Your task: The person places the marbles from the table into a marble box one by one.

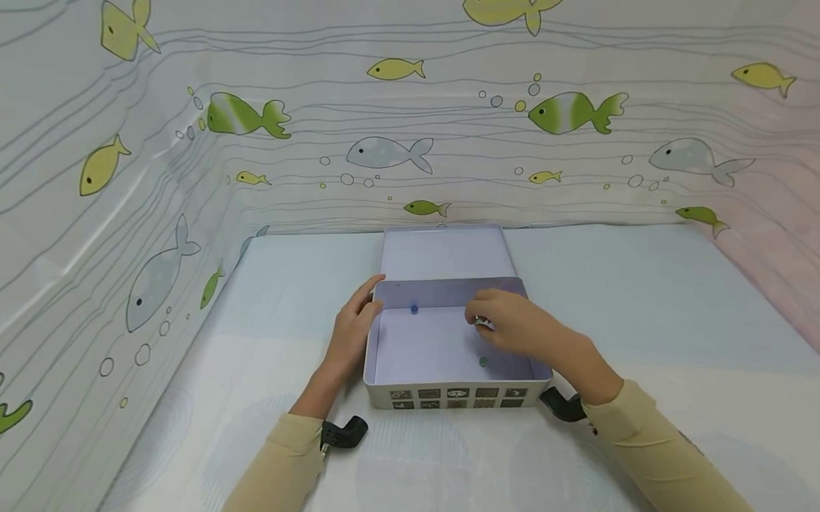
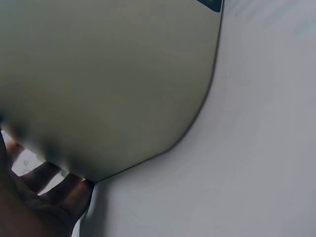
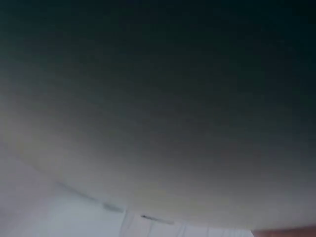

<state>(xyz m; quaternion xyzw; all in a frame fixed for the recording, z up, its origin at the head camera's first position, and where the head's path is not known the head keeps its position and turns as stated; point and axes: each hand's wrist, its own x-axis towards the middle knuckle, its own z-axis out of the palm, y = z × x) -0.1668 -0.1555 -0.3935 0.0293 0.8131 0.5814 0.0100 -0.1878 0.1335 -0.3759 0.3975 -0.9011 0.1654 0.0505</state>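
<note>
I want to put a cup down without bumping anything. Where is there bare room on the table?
The table is bare right of the tin, out to the fish curtain, and left of it, beyond the left hand. It is crowded inside the tin: the right hand, a blue bead and a green bead.

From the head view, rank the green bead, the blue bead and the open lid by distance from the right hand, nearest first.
From the right hand:
1. Green bead, just below it on the tin's floor.
2. Blue bead, to its left near the back wall.
3. Open lid, lying behind the tin.
</note>
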